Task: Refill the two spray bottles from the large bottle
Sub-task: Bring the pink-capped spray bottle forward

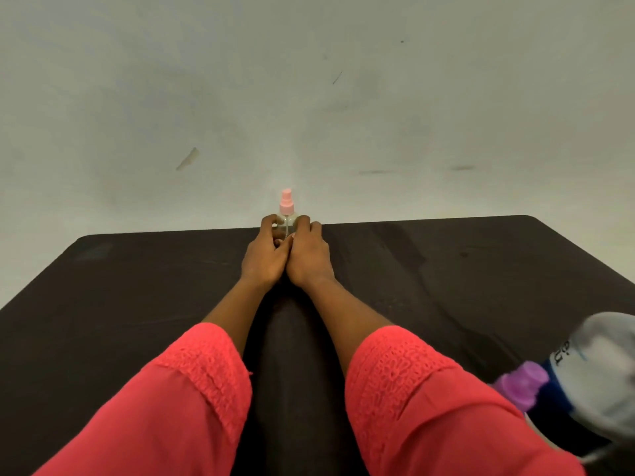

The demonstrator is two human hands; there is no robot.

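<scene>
1. Spray bottle (286,214) was held upright between both hands, with its pink sprayer fitted.
2. Left hand (263,255) and right hand (309,257) were each curled round its body.
3. Large bottle (591,365) was seen well behind the right hand, purple cap (520,384) on.
4. Refilling was judged not started. No second spray bottle was seen.

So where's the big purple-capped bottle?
The large bottle sits at the lower right edge of the head view, beside the right sleeve on the dark table.
</scene>
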